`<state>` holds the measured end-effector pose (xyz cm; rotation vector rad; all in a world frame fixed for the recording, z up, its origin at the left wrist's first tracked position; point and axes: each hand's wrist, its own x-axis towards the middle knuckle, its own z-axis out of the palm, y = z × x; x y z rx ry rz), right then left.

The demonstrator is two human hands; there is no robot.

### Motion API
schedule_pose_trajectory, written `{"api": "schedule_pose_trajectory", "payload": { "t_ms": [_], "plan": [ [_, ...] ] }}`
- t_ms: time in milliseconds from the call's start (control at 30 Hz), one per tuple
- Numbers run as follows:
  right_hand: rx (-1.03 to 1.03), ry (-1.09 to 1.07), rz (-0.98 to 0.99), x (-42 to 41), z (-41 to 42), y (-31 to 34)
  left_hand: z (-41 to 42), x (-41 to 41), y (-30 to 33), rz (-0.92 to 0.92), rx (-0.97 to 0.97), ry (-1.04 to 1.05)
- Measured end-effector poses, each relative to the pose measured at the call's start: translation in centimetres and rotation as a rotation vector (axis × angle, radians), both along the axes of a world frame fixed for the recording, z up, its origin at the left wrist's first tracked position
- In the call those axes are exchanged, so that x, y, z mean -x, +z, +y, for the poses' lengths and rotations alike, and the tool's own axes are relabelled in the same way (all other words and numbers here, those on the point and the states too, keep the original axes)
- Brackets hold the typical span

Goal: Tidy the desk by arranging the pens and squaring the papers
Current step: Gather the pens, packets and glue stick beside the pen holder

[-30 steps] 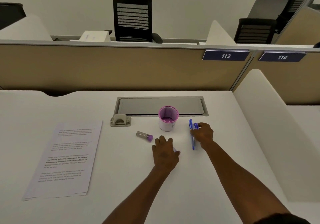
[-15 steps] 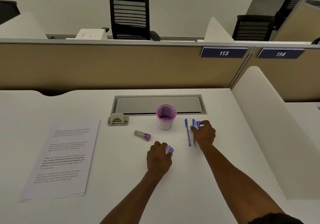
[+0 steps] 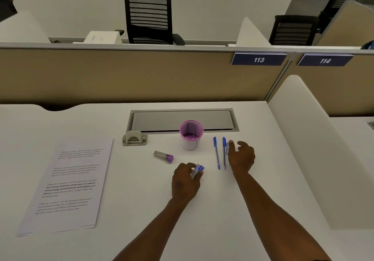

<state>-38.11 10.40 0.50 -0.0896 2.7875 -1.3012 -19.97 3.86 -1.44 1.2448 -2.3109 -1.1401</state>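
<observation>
Both bare forearms were extended toward twelve o'clock. The left hand (image 3: 187, 182) was held palm down, its fingers curled shut around a small item. The right hand (image 3: 241, 156), at two o'clock from the left, was held loosely spread, fingers (image 3: 231, 143) parted and slightly bent.

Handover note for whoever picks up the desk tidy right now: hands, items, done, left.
Left hand: closed on a small blue-and-white item, low over the desk; what it is, I can't tell.
Right hand: open, fingers spread, beside the right pen, not gripping it.
Pens: two blue, lying roughly parallel right of the purple cup; left pen lies free. Cup looks empty.
A clear tube with purple cap lies left of the cup.
Papers: stack at far left, bottom edges slightly fanned.
Done: pens lined up.
Left: finish the pens, square the papers.
</observation>
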Motion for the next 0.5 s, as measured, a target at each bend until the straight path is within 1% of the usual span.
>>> {"api": "schedule_pose_trajectory", "payload": {
  "t_ms": [33,67,100,133,200,267,300,367,433,500],
  "plan": [
    [0.066,-0.006,0.044,-0.7,0.0,0.3,0.1,0.3,0.4,0.044,-0.036,0.02],
    [0.103,0.04,0.056,-1.7,0.1,0.4,0.2,0.6,0.8,0.087,-0.064,0.046],
    [0.131,0.122,0.017,-2.8,0.4,0.3,0.3,0.9,1.1,0.129,-0.077,0.072],
    [0.161,0.219,-0.08,-3.9,0.7,0.2,0.5,1.1,1.4,0.168,-0.079,0.097],
    [0.271,0.398,-0.334,-6.1,1.6,0.0,0.8,1.5,1.8,0.23,-0.093,0.132],
    [0.437,0.485,-0.531,-7.1,2.5,-0.1,1.0,1.8,2.0,0.245,-0.116,0.114],
    [0.504,0.486,-0.579,-7.3,2.9,0.0,1.2,1.8,2.0,0.239,-0.129,0.084],
    [0.532,0.457,-0.572,-6.9,3.4,0.2,1.4,1.7,1.9,0.23,-0.161,0.002],
    [0.512,0.416,-0.541,-5.9,3.8,0.4,1.6,1.4,1.9,0.231,-0.19,-0.081],
    [0.478,0.322,-0.471,-3.8,4.2,0.4,1.4,0.7,1.7,0.267,-0.193,-0.097]
  ]
}}
